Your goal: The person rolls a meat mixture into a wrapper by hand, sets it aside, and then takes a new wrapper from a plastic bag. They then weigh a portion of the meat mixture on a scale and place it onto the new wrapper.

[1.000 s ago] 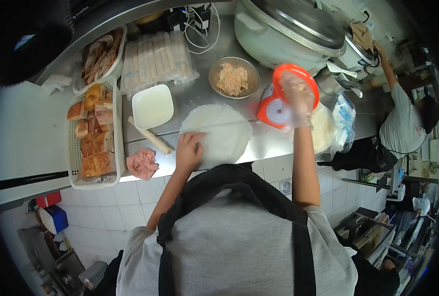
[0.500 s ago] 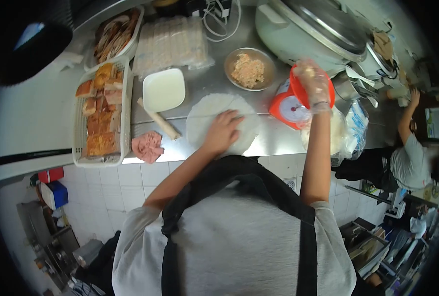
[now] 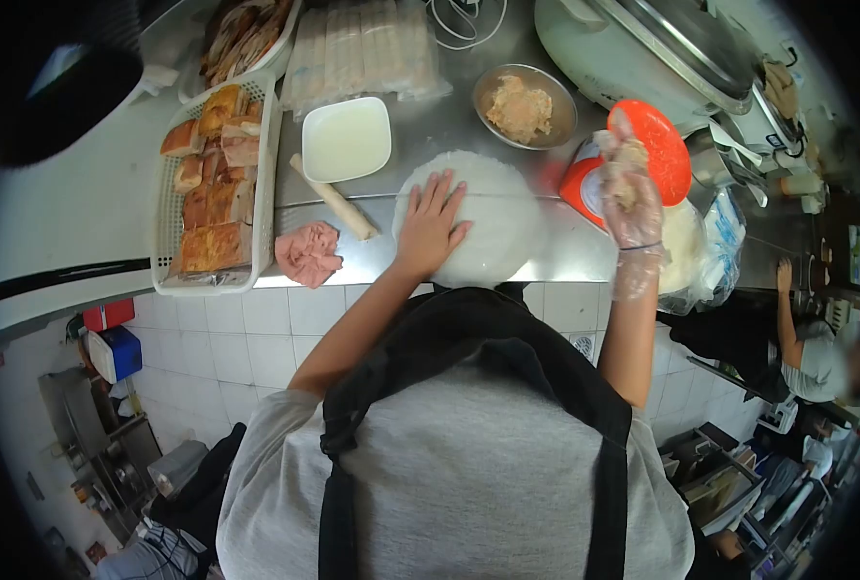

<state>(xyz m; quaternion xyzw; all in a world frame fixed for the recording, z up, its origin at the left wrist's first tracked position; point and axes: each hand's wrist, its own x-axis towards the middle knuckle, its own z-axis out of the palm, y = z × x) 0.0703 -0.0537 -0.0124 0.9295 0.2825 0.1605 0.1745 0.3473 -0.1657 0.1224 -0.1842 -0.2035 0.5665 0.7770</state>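
Note:
Bare and with its fingers spread, my left hand (image 3: pixel 432 227) lies flat on the left part of a round white sheet (image 3: pixel 495 227). My right hand (image 3: pixel 633 208), in a clear plastic glove, holds a lump of pale filling (image 3: pixel 625 166) in front of the orange-red scale (image 3: pixel 660 145). A metal bowl of filling (image 3: pixel 524 106) stands behind the sheet. To the left are a rolling stick (image 3: pixel 333 197), a square white dish (image 3: pixel 347 138) and a crumpled pink cloth (image 3: pixel 308 253).
A white basket (image 3: pixel 267 193) of browned food pieces stands at the left. Behind lie wrapped rolls (image 3: pixel 360 58); a large cooker (image 3: pixel 623 58) is back right. Plastic bags (image 3: pixel 720 242) rest at the right. A co-worker (image 3: pixel 816 358) is at far right.
My right hand has come off the scale plate toward me with filling in it. My left hand has shifted to the left side of the sheet. The camera view has shifted.

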